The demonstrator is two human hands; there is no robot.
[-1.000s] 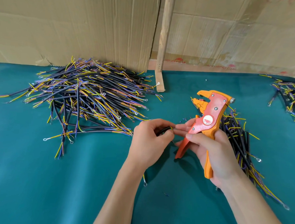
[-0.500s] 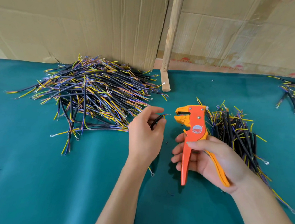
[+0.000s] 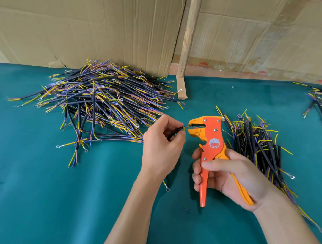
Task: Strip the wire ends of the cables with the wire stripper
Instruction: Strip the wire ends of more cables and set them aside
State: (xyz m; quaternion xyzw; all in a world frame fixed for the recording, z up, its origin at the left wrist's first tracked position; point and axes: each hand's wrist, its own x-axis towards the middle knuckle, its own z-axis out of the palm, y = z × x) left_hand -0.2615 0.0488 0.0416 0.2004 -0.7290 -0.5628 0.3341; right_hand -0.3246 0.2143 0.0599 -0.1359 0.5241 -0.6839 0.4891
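Pinching a black cable (image 3: 174,133) between thumb and curled fingertips, the left hand (image 3: 161,149) presents its coloured wire ends right at the mouth of the wire stripper (image 3: 209,142), at centre frame. Whether the ends are already between the jaws or only touching them cannot be told. The right hand (image 3: 228,172) wraps around both orange handles, fingers curled on the front one, thumb lying across the body; the handles stand apart, so the squeeze looks not yet made.

So this cable appears to be at the feeding step, with cutting and pulling left to do on it.

Outward from the hands, the green table cover (image 3: 42,199) carries a big heap of cables (image 3: 102,104) in the upper left, a smaller bundle (image 3: 257,144) just behind the right hand, and a third cluster (image 3: 321,103) at the right edge. Which pile is finished and which is waiting cannot be judged from here, though bare coppery tips seem visible in the left heap. A few dark scraps lie on the cover near the hands. By the sheer number of cables, much work probably remains.

Behind stand cardboard sheets (image 3: 87,26) and a wooden post (image 3: 187,49).
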